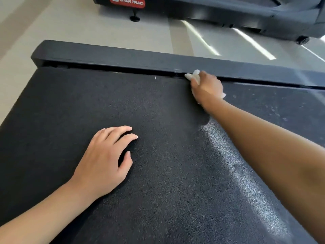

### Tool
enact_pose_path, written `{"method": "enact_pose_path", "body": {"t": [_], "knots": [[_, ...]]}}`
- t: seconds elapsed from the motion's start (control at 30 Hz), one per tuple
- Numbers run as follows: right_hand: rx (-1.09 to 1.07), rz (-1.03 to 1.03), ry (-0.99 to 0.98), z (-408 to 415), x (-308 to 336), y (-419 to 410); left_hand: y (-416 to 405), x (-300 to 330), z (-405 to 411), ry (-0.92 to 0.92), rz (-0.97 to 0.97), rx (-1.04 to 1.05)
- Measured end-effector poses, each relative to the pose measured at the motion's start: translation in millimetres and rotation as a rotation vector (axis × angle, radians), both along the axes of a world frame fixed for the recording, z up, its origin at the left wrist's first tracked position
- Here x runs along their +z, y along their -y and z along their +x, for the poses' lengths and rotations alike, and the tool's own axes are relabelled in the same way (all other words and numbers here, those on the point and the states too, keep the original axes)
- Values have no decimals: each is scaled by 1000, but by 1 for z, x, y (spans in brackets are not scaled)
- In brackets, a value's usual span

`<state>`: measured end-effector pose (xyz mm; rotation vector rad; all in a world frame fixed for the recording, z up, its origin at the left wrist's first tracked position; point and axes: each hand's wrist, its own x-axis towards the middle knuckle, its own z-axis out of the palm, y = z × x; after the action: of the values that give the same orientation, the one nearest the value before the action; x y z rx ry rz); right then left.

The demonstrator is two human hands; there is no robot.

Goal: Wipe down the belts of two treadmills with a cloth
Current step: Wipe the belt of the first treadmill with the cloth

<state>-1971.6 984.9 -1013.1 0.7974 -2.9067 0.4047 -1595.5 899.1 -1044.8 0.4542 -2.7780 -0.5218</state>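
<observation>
1. White cloth [195,76]: bunched up, upper centre-right of frame, at the far edge of the belt where it meets the side rail. Mostly hidden under the hand; a tuft shows past the fingertips and a small bit at the wrist side.
2. Right hand [206,87]: fingers curled round the cloth, pressing it onto the belt right beside the rail. Forearm runs in from the lower right corner, across the belt.
3. Left hand [105,161]: lower left of centre, palm down on the belt, fingers spread and relaxed, holding nothing. Well apart from the right hand.
4. Belt [158,111]: black, textured, fills most of the frame. A pale glare streak runs down the right side under the right forearm; faint pale specks show at the right edge of the frame.
5. Side rail [123,56]: dark grey, runs from upper left down to the right edge, along the belt's far side. A narrow dark gap separates it from the belt.
6. Floor [88,29]: pale, glossy, beyond the rail; bright light streaks reflect at upper right.
7. Second treadmill [228,11]: top of frame, dark frame, red "STAR TRAC" badge [127,1] at its top-left end, a small black foot [135,17] on the floor beneath it.
</observation>
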Motion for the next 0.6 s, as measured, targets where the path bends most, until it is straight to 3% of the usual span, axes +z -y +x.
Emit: {"method": "enact_pose_path", "body": {"t": [0.23, 0.4, 0.47, 0.6], "knots": [[462, 33, 34, 123, 1, 81, 0, 1, 1, -17, 13, -8], [783, 21, 63, 136, -4, 13, 2, -2, 5, -23, 31, -13], [686, 17, 48, 98, -7, -31, 1, -3, 4, -35, 27, 1], [176, -9, -27, 22, -1, -80, -1, 0, 2, -38, 7, 10]]}}
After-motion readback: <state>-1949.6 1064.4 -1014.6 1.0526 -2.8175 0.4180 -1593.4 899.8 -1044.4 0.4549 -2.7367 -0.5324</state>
